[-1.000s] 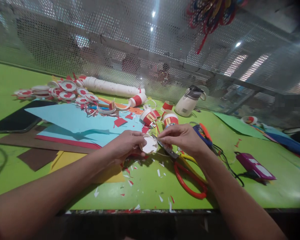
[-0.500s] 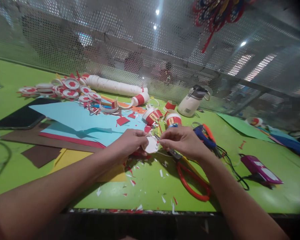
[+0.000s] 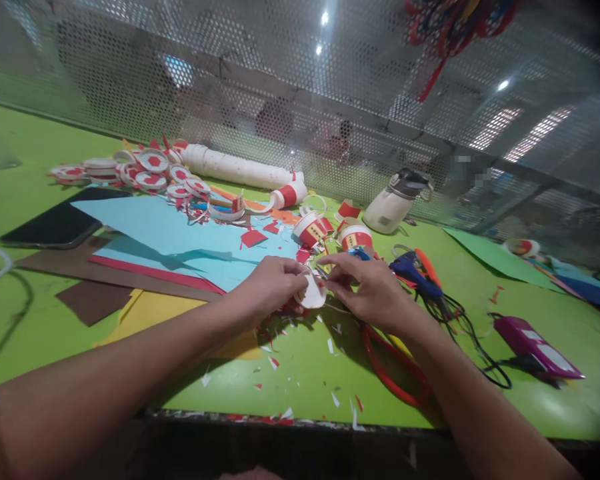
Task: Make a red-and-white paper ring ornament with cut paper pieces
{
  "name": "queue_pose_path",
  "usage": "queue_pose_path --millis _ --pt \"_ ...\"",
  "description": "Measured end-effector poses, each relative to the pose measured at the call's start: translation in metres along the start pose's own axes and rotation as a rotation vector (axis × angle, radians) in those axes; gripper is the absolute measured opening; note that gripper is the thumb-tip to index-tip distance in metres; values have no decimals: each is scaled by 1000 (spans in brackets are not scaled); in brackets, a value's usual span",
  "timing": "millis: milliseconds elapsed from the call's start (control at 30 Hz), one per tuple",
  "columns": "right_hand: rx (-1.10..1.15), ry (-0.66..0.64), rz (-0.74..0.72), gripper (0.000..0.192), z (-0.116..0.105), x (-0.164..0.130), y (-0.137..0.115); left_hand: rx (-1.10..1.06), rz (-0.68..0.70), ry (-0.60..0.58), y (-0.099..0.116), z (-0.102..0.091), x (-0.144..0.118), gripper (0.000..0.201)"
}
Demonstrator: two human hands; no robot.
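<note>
My left hand (image 3: 273, 287) grips a small white paper cup (image 3: 312, 293) with its round base turned toward me, held just above the green table (image 3: 305, 373). My right hand (image 3: 370, 287) pinches the cup's right edge with fingertips. Red-handled scissors (image 3: 390, 373) lie on the table under my right wrist, partly hidden by it. Small red and white paper scraps (image 3: 275, 347) are scattered below my hands.
Light blue paper (image 3: 180, 237), brown and yellow sheets lie left. A pile of cut cup discs (image 3: 145, 173), a stack of white cups (image 3: 240, 170), two red-banded cups (image 3: 330, 233), a white bottle (image 3: 395, 200), a glue gun (image 3: 415, 270), a purple device (image 3: 535, 340), a phone (image 3: 60, 223). Perforated metal screen behind.
Both hands stay together on the cup; the cup has tilted a little and my right fingers closed in on its edge. The camera view shifted slightly down and left.
</note>
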State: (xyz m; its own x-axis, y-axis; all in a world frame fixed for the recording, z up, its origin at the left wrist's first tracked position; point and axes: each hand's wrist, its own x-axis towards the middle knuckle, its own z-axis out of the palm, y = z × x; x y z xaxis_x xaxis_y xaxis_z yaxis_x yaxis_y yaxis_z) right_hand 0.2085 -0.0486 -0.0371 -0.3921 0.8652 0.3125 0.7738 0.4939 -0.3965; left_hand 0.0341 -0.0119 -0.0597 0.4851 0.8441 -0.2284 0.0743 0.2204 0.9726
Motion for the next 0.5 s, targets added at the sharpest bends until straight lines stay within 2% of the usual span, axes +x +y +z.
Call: queue_pose_path --millis 267,500 --pt "-171 -6 38 37 4 -2 -10 -1 21 -18 -1 -1 -2 15" --pt "-239 28 -60 35 7 -3 -10 -12 32 -20 1 1 -4 9"
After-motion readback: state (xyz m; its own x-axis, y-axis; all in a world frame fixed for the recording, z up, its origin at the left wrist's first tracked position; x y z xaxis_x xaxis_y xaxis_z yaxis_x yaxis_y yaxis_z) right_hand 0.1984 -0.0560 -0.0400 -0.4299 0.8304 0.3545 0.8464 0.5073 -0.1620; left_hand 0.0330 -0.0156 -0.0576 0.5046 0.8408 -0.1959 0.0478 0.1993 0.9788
